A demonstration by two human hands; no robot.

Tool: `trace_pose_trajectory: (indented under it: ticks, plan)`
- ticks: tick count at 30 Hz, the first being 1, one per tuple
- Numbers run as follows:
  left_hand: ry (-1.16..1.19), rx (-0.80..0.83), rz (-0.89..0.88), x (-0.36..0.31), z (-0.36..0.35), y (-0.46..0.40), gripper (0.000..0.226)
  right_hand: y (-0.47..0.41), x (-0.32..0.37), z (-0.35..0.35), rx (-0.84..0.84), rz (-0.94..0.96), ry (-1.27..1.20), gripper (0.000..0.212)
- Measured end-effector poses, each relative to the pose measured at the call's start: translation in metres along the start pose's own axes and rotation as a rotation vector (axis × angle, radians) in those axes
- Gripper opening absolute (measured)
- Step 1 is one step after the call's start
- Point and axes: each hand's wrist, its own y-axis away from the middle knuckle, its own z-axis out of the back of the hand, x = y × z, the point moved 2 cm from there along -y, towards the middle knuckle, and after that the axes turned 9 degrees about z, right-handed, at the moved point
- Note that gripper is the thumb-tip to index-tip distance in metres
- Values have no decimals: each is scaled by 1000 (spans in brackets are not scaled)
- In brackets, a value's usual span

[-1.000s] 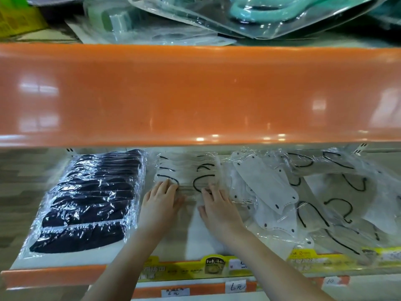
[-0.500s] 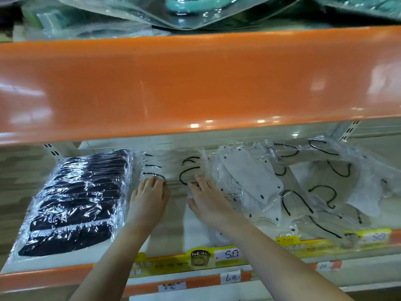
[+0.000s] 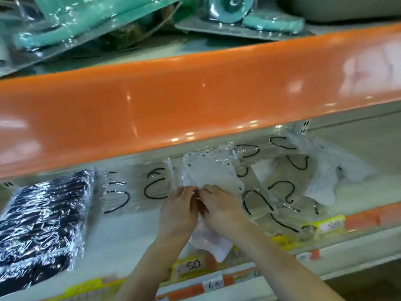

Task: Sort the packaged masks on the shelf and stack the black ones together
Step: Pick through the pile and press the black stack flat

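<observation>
A stack of black masks (image 3: 43, 220) in clear wrap lies at the left end of the shelf (image 3: 121, 240). Beside it sits a neat stack of white masks with black ear loops (image 3: 134, 192). My left hand (image 3: 178, 213) and my right hand (image 3: 221, 210) meet fingertip to fingertip at the shelf's middle. Both pinch the crinkled wrap of a white mask package (image 3: 213, 175); its lower part hangs below my hands toward the shelf's front edge. To the right spreads a loose pile of white mask packages (image 3: 293, 183).
The orange lip of the upper shelf (image 3: 195, 101) hangs low over the masks and hides the back of the shelf. Teal packaged goods (image 3: 71, 25) lie on that upper shelf. Yellow price tags (image 3: 191, 267) line the front rail.
Both hands have left the neat white stack and moved right, closing together on a package at the edge of the loose pile. The view has shifted and tilted.
</observation>
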Motion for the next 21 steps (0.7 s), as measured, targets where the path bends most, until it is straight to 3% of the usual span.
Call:
trace_pose_trajectory:
  ticks: [4,7,13,21]
  plan:
    - [-65,45,-44,-32,-27,0,46,27,-33,15,-138,-83,66,28]
    - [-109,39,-120,-54,-44,3,40,49,-60,20,-186,-127,25,34]
    - [-220,-27,-290,-94,-75,6,29,88,-104,37,-208,-226,109,24]
    - [-255,-85,-266,-119,-110,15,29,116,-143,38,-316,-261,164,37]
